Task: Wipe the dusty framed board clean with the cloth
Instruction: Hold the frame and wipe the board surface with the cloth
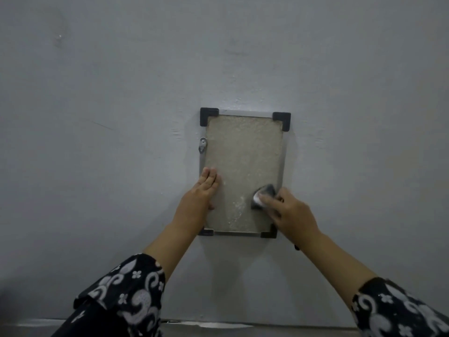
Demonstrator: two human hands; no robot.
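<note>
— Both hands on the board (pixel 243 166)?
— Yes. It lies flat against the grey surface (pixel 97 117). Left hand (pixel 202 190), fingers together and flat, presses its lower left edge, likely to steady it.
— And the cloth (pixel 263 194)?
— Right hand (pixel 289 212) pinches it closed, rubbing the board's lower right. Dust covers most of the panel.
</note>
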